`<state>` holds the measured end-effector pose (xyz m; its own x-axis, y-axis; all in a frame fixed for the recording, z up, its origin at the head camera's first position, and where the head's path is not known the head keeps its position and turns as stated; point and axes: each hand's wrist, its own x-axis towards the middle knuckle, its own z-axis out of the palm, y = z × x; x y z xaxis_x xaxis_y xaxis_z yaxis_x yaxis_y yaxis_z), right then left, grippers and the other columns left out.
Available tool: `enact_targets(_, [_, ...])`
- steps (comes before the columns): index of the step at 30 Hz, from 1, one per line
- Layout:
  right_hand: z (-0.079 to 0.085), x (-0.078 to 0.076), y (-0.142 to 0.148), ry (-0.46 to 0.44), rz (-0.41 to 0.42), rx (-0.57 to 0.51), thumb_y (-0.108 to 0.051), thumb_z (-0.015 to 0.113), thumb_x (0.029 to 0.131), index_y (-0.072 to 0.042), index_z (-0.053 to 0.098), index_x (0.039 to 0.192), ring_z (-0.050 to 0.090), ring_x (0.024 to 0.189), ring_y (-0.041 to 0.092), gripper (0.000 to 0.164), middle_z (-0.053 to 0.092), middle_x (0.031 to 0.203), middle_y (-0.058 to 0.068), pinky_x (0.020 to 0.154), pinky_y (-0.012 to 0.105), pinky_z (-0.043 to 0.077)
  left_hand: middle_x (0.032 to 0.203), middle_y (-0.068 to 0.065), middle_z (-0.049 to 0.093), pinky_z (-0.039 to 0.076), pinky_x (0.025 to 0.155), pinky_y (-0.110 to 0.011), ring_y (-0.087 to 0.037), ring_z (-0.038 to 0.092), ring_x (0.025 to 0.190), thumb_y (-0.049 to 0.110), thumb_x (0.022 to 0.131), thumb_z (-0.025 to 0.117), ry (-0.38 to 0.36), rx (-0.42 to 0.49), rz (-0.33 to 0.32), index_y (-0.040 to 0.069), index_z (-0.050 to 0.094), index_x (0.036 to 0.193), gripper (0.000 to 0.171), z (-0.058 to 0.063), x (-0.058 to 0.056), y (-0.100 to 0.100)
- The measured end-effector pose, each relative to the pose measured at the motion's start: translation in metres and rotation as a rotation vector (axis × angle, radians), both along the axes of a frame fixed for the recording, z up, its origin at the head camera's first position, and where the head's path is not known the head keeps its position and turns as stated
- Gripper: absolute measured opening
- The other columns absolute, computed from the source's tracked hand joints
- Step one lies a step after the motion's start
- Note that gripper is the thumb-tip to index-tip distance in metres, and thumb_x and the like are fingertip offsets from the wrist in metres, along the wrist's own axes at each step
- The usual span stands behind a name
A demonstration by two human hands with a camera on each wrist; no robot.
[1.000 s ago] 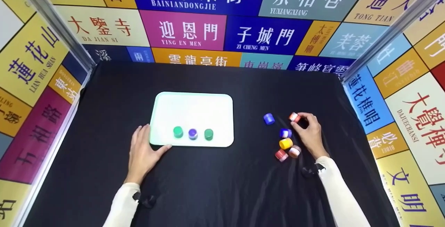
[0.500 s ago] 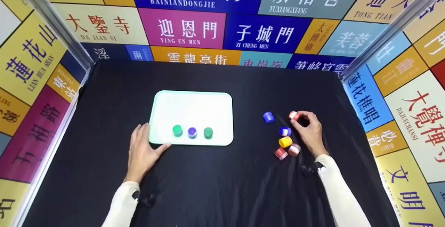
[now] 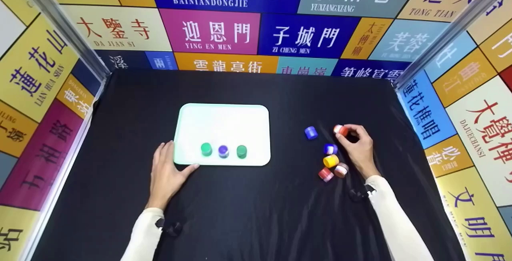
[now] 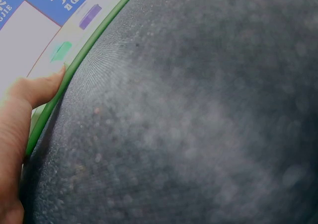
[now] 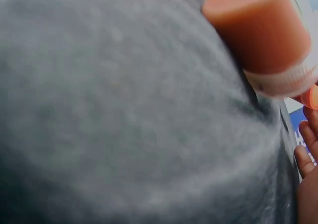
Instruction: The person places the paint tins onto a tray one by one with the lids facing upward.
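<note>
Beside the near-left corner of a white tray (image 3: 224, 119) lies my left hand (image 3: 166, 177), its fingers along the left side and its thumb at the front rim. In the left wrist view the thumb (image 4: 44, 87) touches the tray's green edge (image 4: 82, 60). At the right, my right hand (image 3: 360, 149) pinches a small red paint jar (image 3: 340, 129) between thumb and fingers. Nearby on the cloth are a blue jar (image 3: 311, 132), a dark blue jar (image 3: 330, 148), a yellow jar (image 3: 331, 160), a red jar (image 3: 325, 174) and a brown jar (image 3: 341, 170).
Along the tray's front stand a green jar (image 3: 206, 149), a purple jar (image 3: 223, 151) and another green jar (image 3: 241, 151). Black cloth (image 3: 256, 205) covers the table. Sign-printed panels (image 3: 216, 33) rise at the back and both sides. A jar (image 5: 258, 30) looms close in the right wrist view.
The head view shifts slightly. My right hand stays at the red jar and my left hand stays at the tray corner; the other jars have not moved.
</note>
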<state>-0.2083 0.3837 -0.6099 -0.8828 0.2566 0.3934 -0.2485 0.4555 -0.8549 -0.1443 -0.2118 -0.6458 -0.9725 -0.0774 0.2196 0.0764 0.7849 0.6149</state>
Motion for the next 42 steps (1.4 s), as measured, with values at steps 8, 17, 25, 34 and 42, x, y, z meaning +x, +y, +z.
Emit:
enact_targets(8, [0.033, 0.008, -0.026, -0.008, 0.054, 0.006, 0.011, 0.085, 0.087, 0.014, 0.073, 0.120, 0.062, 0.100, 0.039, 0.035, 0.071, 0.112, 0.031, 0.094, 0.035, 0.049, 0.169, -0.023, 0.045, 0.029, 0.128, -0.065, -0.042, 0.027, 0.164, 0.054, 0.083, 0.095, -0.009, 0.000, 0.001, -0.002, 0.043, 0.165, 0.112, 0.000, -0.001, -0.001])
enact_targets(17, [0.048, 0.003, -0.042, 0.018, 0.132, 0.038, 0.012, 0.086, 0.087, 0.015, 0.074, 0.119, 0.062, 0.103, 0.038, 0.034, 0.071, 0.113, 0.031, 0.096, 0.037, 0.048, 0.168, -0.024, 0.046, 0.028, 0.128, -0.065, -0.042, 0.027, 0.163, 0.054, 0.083, 0.094, -0.008, 0.006, -0.002, -0.002, 0.044, 0.165, 0.111, 0.000, -0.001, -0.001])
enact_targets(25, [0.051, -0.003, -0.060, 0.051, 0.200, 0.080, 0.014, 0.088, 0.084, 0.015, 0.074, 0.117, 0.061, 0.103, 0.043, 0.035, 0.072, 0.114, 0.031, 0.094, 0.020, 0.044, 0.169, -0.022, 0.045, 0.031, 0.127, -0.066, -0.041, 0.027, 0.164, 0.055, 0.084, 0.093, -0.005, 0.011, -0.001, 0.001, 0.044, 0.165, 0.110, 0.001, 0.000, -0.002])
enact_targets(34, [0.053, -0.009, -0.083, 0.077, 0.291, 0.103, 0.017, 0.089, 0.081, 0.016, 0.074, 0.114, 0.059, 0.103, 0.055, 0.037, 0.071, 0.111, 0.033, 0.096, 0.017, 0.043, 0.170, -0.020, 0.044, 0.032, 0.126, -0.067, -0.040, 0.026, 0.164, 0.057, 0.084, 0.092, -0.024, 0.021, 0.002, 0.001, 0.042, 0.167, 0.112, 0.003, -0.001, 0.000])
enact_targets(42, [0.053, -0.017, -0.107, 0.074, 0.375, 0.130, 0.017, 0.090, 0.080, 0.016, 0.074, 0.114, 0.059, 0.101, 0.058, 0.038, 0.069, 0.108, 0.034, 0.095, 0.019, 0.045, 0.170, -0.021, 0.044, 0.030, 0.128, -0.065, -0.040, 0.026, 0.164, 0.057, 0.085, 0.092, -0.024, 0.030, 0.003, 0.000, 0.041, 0.167, 0.113, 0.002, 0.001, 0.000])
